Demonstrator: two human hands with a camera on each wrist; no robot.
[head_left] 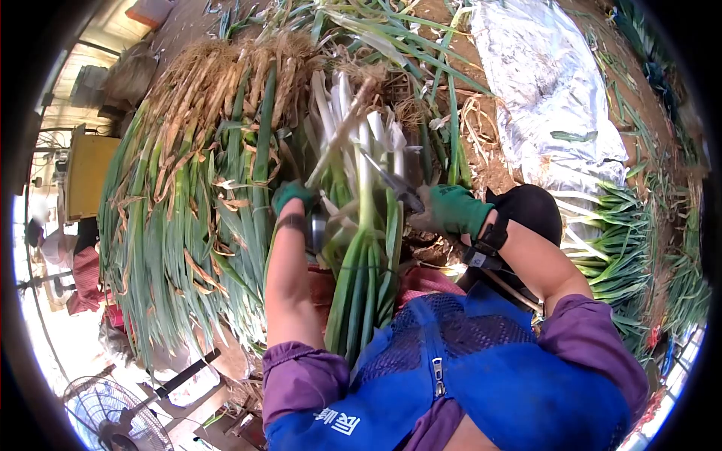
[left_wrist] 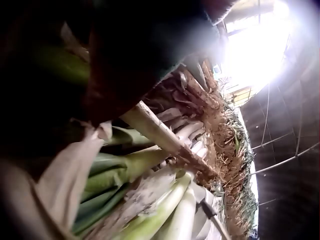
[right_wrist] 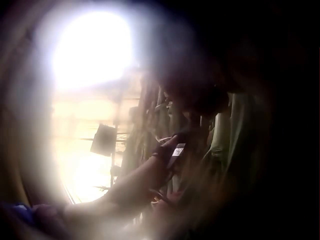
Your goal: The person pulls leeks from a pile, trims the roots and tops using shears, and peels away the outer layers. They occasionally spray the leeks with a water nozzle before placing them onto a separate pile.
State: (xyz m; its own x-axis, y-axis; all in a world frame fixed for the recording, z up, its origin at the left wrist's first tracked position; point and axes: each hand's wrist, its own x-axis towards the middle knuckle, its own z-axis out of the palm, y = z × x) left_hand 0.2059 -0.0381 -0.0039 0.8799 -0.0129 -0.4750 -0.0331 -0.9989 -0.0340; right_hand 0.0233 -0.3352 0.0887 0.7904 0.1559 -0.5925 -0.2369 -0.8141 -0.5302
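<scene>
My left hand [head_left: 293,197], in a green glove, grips a long scallion [head_left: 338,139] with dry brown skin and roots at its upper end. In the left wrist view this scallion [left_wrist: 155,131] slants out from under the dark glove. My right hand [head_left: 455,209], also gloved in green, holds a slim grey metal tool [head_left: 395,180] whose thin tip points toward the stalks. Below and between both hands lies a bunch of scallions with white, stripped stalks [head_left: 365,180] and green leaves [head_left: 353,301] reaching toward my body. The right wrist view is dark and blurred, hiding the right fingers.
Left of me lies a large pile of unpeeled scallions [head_left: 188,188], roots away from me. A whitish plastic sheet [head_left: 549,90] covers ground at the upper right, with peeled scallions [head_left: 609,233] below it. A fan [head_left: 113,417] stands at lower left, a yellow panel [head_left: 92,177] above.
</scene>
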